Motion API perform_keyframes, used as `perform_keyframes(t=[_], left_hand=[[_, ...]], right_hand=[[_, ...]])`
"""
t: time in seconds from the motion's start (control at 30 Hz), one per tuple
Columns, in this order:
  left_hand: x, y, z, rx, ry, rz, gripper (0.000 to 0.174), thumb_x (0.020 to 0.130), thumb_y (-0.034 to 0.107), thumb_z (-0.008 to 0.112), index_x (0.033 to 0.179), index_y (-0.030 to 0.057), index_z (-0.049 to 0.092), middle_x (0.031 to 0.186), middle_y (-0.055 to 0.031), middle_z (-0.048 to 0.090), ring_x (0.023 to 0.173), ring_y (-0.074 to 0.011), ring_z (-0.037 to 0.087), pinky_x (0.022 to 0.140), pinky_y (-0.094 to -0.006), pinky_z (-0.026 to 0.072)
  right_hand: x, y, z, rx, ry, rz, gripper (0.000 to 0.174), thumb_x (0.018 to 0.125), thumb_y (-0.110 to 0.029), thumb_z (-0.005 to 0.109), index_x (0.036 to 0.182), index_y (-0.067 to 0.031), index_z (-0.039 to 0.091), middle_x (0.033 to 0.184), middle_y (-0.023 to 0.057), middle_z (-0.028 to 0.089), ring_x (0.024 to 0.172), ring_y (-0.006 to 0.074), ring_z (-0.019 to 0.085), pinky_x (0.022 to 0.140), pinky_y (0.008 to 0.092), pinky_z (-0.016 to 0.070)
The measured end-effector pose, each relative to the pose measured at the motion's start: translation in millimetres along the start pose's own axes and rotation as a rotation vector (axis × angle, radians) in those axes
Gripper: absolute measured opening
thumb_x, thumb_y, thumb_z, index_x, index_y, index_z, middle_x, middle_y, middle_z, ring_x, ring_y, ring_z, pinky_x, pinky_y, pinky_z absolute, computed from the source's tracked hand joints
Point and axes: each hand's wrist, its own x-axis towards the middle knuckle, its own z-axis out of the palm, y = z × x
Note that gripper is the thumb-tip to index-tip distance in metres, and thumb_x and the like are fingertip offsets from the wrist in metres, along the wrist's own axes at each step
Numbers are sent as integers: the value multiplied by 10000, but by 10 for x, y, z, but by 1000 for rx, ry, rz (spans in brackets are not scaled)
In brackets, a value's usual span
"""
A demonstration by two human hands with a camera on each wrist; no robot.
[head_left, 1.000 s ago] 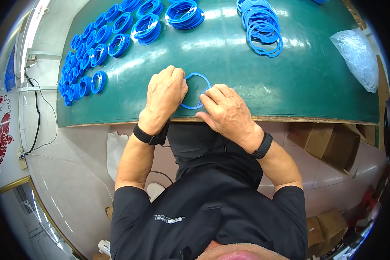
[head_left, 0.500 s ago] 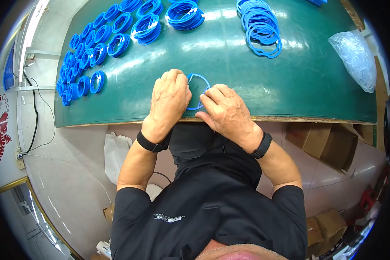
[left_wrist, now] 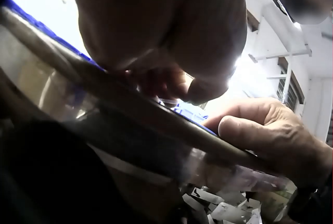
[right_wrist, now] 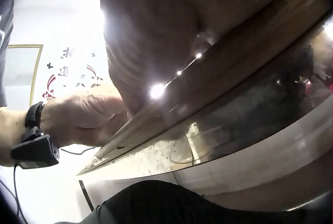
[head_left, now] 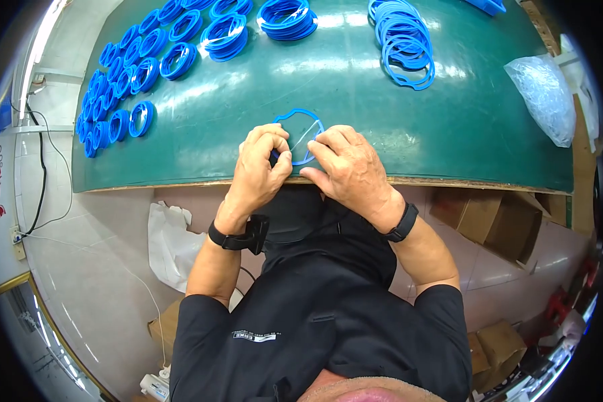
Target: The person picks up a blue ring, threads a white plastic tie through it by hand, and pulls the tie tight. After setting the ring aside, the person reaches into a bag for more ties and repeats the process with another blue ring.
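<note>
A thin blue ring (head_left: 292, 112) with a notched outline lies flat near the table's front edge, between the two hands. A narrow pale strip (head_left: 306, 136) runs straight and diagonally across its opening, from the upper right of the rim toward the left fingertips. My left hand (head_left: 262, 159) is curled at the ring's left side, thumb and forefinger pinching together at the strip's lower end. My right hand (head_left: 349, 161) holds the ring's right side with bent fingers, its thumb lower down near the table edge. Both wrist views show the hands at the table edge, with the ring mostly hidden.
Several bundles of blue rings (head_left: 224, 37) stand in rows at the left of the green table (head_left: 208, 134). A loose, fanned pile of rings (head_left: 405, 47) lies farther back. At the right is a clear plastic bag (head_left: 543, 100). Cardboard boxes (head_left: 489, 218) sit below the table.
My left hand has shifted down and turned, so its thumb now shows. The pale strip now spans the ring's opening. My right hand stays nearly in place.
</note>
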Motion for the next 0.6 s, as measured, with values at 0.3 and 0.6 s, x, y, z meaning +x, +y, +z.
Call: perform_keyframes(t=[0.3,0.6], left_hand=[[-28,-84,82,-131,62,-19,121,906,59,767,986,61,676,1289,-130,713,1290,-391,660,1106,-500,475],[-20,-47,14,-129,-2,-43,75,964,50,728,991,21,665,1341,-191,718,1399,-408,627,1160,-519,485]], right_hand=[[133,-106,58,-7,37,106,424,802,-157,919,1194,-100,767,1121,73,683,1069,292,664,909,435,535],[139,-141,238,-37,32,73,244,853,-61,848,1060,-107,728,1049,69,649,995,294,649,849,429,492]])
